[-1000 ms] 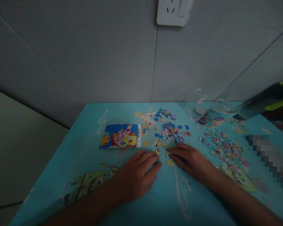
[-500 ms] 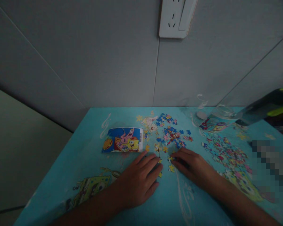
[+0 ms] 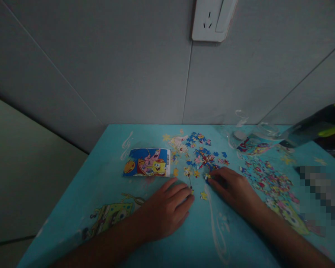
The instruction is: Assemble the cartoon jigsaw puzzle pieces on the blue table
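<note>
**Right hand pinches a puzzle piece as left hand lies loose on the desk**

We see the right hand's fingers closed on the small puzzle piece, thumb against forefinger, at the near edge of the blue pieces. The left hand's fingers are released, stretched out and slightly curved, palm down. Their tips reach a small yellow fragment, mostly covered, and we cannot tell whether they press on it.

Between the two hands, nearer the right, we find a loose yellow piece lying flat. Just beyond the fingertips lie a few yellow-orange pieces, and behind the blue pieces sits a second blue cluster, close to the desk's back edge.

Beyond the left hand lies a picture packet, blue with cartoon figures and a barcode strip at its right end. Past the right hand spreads a heap of mixed pieces. Behind the heap we make out a clear container with a printed label, near a pale round lid.

Farther right are a dark object with a yellow-green stripe and a blurred-out item. A white wall socket tops our view.
</note>
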Available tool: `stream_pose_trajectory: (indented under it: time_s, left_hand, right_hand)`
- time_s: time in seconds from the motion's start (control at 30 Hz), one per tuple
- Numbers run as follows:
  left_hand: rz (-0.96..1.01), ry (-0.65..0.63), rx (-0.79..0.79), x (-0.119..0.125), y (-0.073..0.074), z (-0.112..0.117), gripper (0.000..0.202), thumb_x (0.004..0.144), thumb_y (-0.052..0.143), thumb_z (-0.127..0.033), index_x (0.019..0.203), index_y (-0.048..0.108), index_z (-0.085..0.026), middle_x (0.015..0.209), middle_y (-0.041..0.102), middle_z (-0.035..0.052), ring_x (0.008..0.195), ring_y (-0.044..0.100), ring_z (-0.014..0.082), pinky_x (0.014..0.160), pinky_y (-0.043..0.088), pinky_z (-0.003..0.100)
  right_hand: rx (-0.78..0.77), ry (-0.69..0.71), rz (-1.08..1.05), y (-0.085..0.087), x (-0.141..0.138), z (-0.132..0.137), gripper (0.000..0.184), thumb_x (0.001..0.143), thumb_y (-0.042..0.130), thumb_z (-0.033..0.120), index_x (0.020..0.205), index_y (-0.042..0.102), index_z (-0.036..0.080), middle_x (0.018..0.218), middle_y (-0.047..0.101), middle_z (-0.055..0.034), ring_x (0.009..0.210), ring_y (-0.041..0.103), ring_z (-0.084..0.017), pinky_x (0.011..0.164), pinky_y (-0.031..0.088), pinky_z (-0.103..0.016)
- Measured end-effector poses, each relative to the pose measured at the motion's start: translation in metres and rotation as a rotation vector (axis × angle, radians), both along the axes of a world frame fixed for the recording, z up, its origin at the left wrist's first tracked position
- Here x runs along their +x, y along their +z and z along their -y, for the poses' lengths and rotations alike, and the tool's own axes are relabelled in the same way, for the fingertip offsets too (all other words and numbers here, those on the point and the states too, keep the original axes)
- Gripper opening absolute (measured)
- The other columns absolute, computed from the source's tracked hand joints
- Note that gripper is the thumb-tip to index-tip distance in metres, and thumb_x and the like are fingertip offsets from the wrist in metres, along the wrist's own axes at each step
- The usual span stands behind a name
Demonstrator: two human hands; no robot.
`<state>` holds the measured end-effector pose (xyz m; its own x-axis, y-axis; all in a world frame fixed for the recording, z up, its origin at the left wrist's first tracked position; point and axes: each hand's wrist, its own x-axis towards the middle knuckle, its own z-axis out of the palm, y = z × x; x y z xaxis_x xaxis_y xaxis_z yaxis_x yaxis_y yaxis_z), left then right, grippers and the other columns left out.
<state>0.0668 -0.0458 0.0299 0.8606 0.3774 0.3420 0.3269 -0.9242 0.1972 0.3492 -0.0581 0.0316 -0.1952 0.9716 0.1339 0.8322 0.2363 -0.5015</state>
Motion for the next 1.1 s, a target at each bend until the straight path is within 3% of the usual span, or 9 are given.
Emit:
stream_pose_trajectory:
  time_s: [0.1,0.2,0.37,0.5,0.67,0.83,1.1]
  left_hand:
    - [0.027,-0.007,0.033,-0.001,0.0,-0.001,0.026,0.101,0.052,-0.022,0.124,0.063,-0.014,0.122,0.068,0.0082,0.118,0.059,0.0232,0.112,0.041,0.049]
    - [0.038,0.087,0.109,-0.005,0.0,-0.005,0.026,0.1,0.053,-0.019,0.123,0.063,-0.013,0.121,0.068,0.0098,0.117,0.059,0.0242,0.108,0.045,0.048]
    - [-0.019,0.304,0.178,-0.011,-0.004,-0.021,0.033,0.098,0.05,-0.013,0.129,0.06,-0.007,0.128,0.065,0.0159,0.121,0.058,0.0283,0.107,0.048,0.049]
    - [-0.008,0.318,0.162,-0.012,-0.008,-0.026,0.03,0.098,0.051,-0.013,0.124,0.063,-0.005,0.125,0.066,0.0163,0.121,0.058,0.0284,0.108,0.049,0.047]
    - [-0.037,0.266,0.115,-0.01,-0.009,-0.021,0.03,0.099,0.053,-0.016,0.126,0.063,-0.01,0.125,0.067,0.0131,0.123,0.057,0.0279,0.11,0.045,0.05]
    - [0.0,0.189,0.077,-0.007,-0.005,-0.013,0.028,0.102,0.048,-0.016,0.126,0.062,-0.013,0.127,0.067,0.0101,0.121,0.058,0.0237,0.109,0.045,0.046]
    - [0.025,0.336,0.108,-0.009,-0.001,-0.017,0.019,0.099,0.054,-0.014,0.114,0.067,-0.012,0.116,0.07,0.0098,0.113,0.061,0.0251,0.1,0.048,0.045]
  right_hand:
    - [0.035,-0.055,0.048,-0.001,0.004,-0.003,0.017,0.099,0.059,0.031,0.11,0.07,0.022,0.1,0.073,-0.0081,0.089,0.069,-0.025,0.085,0.056,-0.043]
    - [0.061,-0.023,0.027,0.0,0.005,-0.003,0.022,0.101,0.057,0.029,0.117,0.07,0.023,0.108,0.073,-0.0093,0.094,0.071,-0.025,0.091,0.056,-0.045]
    - [0.058,0.194,-0.061,0.009,-0.006,0.004,0.021,0.102,0.056,0.029,0.114,0.072,0.023,0.104,0.073,-0.0083,0.095,0.07,-0.023,0.089,0.058,-0.041]
    - [0.031,0.313,-0.051,0.011,-0.014,0.01,0.018,0.1,0.06,0.029,0.109,0.073,0.022,0.1,0.07,-0.0085,0.095,0.067,-0.023,0.088,0.057,-0.041]
    - [0.039,0.329,-0.033,0.003,-0.018,0.013,0.027,0.099,0.062,0.03,0.124,0.07,0.023,0.104,0.067,-0.0094,0.098,0.064,-0.024,0.089,0.055,-0.042]
    - [0.036,0.314,-0.035,0.002,-0.036,0.013,0.03,0.101,0.057,0.026,0.128,0.068,0.023,0.099,0.064,-0.0086,0.093,0.062,-0.023,0.086,0.055,-0.041]
    - [0.025,0.261,-0.099,0.002,-0.045,0.013,0.017,0.098,0.061,0.022,0.11,0.073,0.024,0.1,0.064,-0.0073,0.093,0.063,-0.022,0.087,0.054,-0.039]
